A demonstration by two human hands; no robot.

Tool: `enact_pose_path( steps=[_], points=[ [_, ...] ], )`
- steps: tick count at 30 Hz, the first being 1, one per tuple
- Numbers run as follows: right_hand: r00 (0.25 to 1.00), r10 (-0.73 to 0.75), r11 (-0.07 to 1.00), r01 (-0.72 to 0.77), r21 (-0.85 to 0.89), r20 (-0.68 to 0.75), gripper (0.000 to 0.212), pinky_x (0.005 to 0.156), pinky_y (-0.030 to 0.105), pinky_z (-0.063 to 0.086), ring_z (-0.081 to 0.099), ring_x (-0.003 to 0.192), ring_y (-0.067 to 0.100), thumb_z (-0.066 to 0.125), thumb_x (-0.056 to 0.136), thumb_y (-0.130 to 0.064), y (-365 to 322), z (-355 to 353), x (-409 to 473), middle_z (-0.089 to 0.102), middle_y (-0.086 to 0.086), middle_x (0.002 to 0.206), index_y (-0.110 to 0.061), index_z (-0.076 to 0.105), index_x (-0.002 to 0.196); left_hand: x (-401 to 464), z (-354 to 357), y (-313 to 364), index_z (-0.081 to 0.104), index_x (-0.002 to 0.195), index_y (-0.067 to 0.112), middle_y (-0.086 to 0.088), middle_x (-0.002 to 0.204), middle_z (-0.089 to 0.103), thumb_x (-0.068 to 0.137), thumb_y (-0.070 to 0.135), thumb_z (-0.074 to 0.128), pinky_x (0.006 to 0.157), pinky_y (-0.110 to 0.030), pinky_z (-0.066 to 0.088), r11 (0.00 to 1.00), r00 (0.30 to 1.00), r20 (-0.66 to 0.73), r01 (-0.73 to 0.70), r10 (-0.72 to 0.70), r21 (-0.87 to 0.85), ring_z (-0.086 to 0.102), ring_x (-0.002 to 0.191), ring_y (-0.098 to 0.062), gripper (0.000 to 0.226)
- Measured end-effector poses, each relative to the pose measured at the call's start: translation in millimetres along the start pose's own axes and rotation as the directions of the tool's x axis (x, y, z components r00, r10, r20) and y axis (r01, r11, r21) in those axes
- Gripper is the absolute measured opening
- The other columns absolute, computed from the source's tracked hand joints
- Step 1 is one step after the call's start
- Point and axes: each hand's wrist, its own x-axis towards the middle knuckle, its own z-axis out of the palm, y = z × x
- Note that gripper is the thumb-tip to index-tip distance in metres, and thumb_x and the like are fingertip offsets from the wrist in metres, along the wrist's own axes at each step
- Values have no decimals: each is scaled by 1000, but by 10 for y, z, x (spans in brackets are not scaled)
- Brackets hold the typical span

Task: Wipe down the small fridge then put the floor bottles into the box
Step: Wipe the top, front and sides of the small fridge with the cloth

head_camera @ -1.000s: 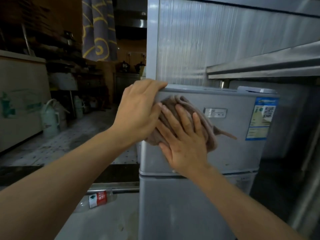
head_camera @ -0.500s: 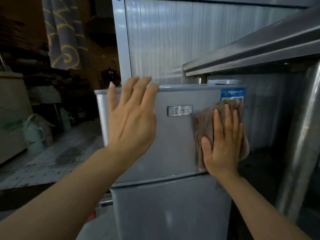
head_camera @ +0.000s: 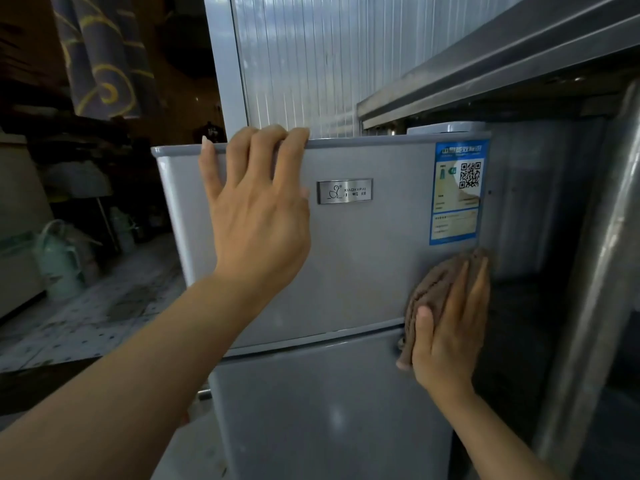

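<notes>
The small grey two-door fridge point(head_camera: 367, 271) fills the middle of the view, with a metal nameplate and a blue label on its upper door. My left hand point(head_camera: 256, 209) lies on the upper door, its fingers hooked over the top edge. My right hand point(head_camera: 450, 320) presses a brown cloth point(head_camera: 429, 289) flat against the lower right corner of the upper door, just below the blue label and over the seam between the two doors. No floor bottle or box shows in this frame.
A steel table top point(head_camera: 485, 57) and its leg point(head_camera: 595, 289) stand close on the right of the fridge. A ribbed metal panel point(head_camera: 304, 64) rises behind. On the left floor stand a pale green jug point(head_camera: 59, 261) and a white chest freezer point(head_camera: 17, 220).
My right hand has slid the cloth from the left of the upper door across to the right, then down below the blue label. My left hand lifted off the corner, then gripped the top edge.
</notes>
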Motion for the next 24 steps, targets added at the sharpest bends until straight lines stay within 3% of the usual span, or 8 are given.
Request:
enact_pose_path(
  steps=[4,7,9,11,14,17,20,24],
  points=[
    [994,100,995,-100,-7,-36,70,117,51,17,9,146,33,15,95,-51,-204,-15,181,0,17,160,-13,2,152,-4,-129,-182,38,140,17,-8,138,41,85,25,54,111,-55,7,995,993,76,-96,95,16,32,132,-29,58],
    [973,195,981,-194,18,-123,70,118,53,11,8,146,39,21,94,-45,-622,53,152,8,23,157,-5,12,150,-72,-252,-465,35,139,22,-13,143,32,81,40,50,109,-61,10,999,997,79,8,-12,51,24,134,-34,63],
    [992,63,998,-65,-13,-111,68,117,56,11,7,145,42,23,95,-46,-959,161,-65,10,25,156,-5,17,150,-131,-296,-572,33,141,20,-16,141,33,81,44,48,107,-62,16,997,995,89,45,-51,60,24,132,-35,66],
    [985,-168,984,166,-64,-27,67,116,58,7,4,145,43,23,96,-48,-1241,302,-323,6,21,158,-12,16,152,-156,-296,-594,33,142,19,-18,138,36,81,45,49,105,-61,21,997,994,104,27,-35,74,26,130,-35,68],
    [898,-434,891,439,-113,69,67,117,55,1,0,146,40,30,95,-50,-1310,383,-453,-1,12,161,-23,11,153,-137,-293,-591,33,141,19,-17,136,36,82,45,49,104,-59,23,996,995,92,34,-42,86,27,128,-35,67],
    [837,-543,823,545,-161,58,76,118,47,0,-1,148,26,41,87,-55,-970,269,-215,2,-1,161,-33,9,152,-152,-290,-606,33,140,20,-15,135,37,81,45,50,104,-57,24,996,997,69,27,-34,87,28,127,-34,66],
    [907,-422,895,416,-160,-6,69,118,48,2,0,148,26,24,93,-58,-549,116,103,-1,-3,161,-32,0,152,-149,-268,-602,34,140,21,-15,136,37,82,45,49,105,-53,23,997,998,55,30,-34,74,28,129,-34,65],
    [992,-3,1000,-1,-28,-123,66,117,57,12,4,147,32,20,95,-50,-285,24,289,1,11,160,-18,5,152,-150,-237,-587,35,139,20,-16,137,37,81,44,48,104,-49,23,998,998,33,47,-49,52,27,130,-34,65]
  ],
)
